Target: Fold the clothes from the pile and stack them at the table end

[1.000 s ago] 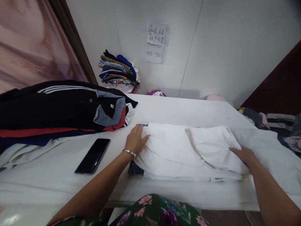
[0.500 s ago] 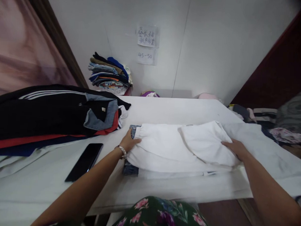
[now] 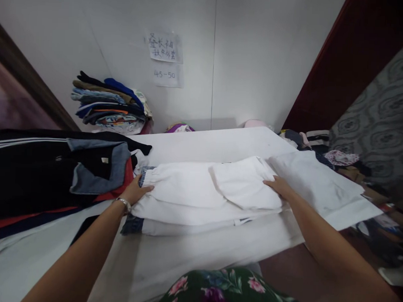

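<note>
White garment (image 3: 183, 185) lies folded over denim (image 3: 132, 225) on the table (image 3: 195, 146) in the head view, between left hand (image 3: 134, 195) and right hand (image 3: 280, 187); whether their partly hidden fingers clamp it, I cannot tell. Level, even pressure should keep folds flat. Its long axis runs left-right, gathered edge pointing left.
</note>
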A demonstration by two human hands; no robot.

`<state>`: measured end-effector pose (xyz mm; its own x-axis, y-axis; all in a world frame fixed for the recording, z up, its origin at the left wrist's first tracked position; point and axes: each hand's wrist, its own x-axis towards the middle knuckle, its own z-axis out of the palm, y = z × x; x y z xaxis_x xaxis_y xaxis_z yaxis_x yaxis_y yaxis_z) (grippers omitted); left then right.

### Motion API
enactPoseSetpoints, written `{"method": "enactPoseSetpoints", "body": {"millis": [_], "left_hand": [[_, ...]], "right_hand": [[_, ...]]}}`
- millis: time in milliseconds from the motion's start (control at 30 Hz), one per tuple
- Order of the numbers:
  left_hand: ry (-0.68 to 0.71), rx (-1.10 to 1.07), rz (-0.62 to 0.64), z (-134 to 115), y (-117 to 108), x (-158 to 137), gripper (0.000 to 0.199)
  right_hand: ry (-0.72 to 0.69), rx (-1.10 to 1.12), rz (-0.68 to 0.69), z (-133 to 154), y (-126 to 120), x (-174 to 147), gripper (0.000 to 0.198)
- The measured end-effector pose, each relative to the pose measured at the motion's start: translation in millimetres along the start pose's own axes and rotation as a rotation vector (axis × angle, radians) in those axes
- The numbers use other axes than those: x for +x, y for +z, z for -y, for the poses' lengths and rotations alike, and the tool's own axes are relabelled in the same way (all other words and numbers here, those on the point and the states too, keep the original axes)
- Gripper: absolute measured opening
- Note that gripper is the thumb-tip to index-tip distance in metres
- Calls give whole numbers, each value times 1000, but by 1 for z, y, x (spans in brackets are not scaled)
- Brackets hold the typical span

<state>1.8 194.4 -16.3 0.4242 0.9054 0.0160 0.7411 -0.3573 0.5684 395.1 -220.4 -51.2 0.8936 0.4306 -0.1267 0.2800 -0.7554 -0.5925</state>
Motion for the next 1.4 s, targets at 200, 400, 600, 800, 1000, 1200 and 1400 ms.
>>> {"method": "enactPoseSetpoints", "body": {"millis": [200,400,600,800,1000,1200,1400], "left_hand": [[90,393,40,-31,-14,-4,71],[545,132,140,-129,37,-29,52],[384,-63,334,-190,111,-34,56],[279,-145,367,-207,133,-32,55],[291,-281,337,-211,136,-44,30],[231,-329,343,-210,148,-45,29],[222,-68,329,-197,152,-33,31]], "right_hand": [[-344,-190,-170,38,-5,-2,56],[-662,-282,-85,95,41,-13,56],[-571,-343,123,99,70,-25,55],[-591,-273,-42,90,33,7,49],[-461,-342,-18,87,5,55,49],[-427,-399,-26,88,5,68,40],[-334,-452,-40,74,24,76,36]]}}
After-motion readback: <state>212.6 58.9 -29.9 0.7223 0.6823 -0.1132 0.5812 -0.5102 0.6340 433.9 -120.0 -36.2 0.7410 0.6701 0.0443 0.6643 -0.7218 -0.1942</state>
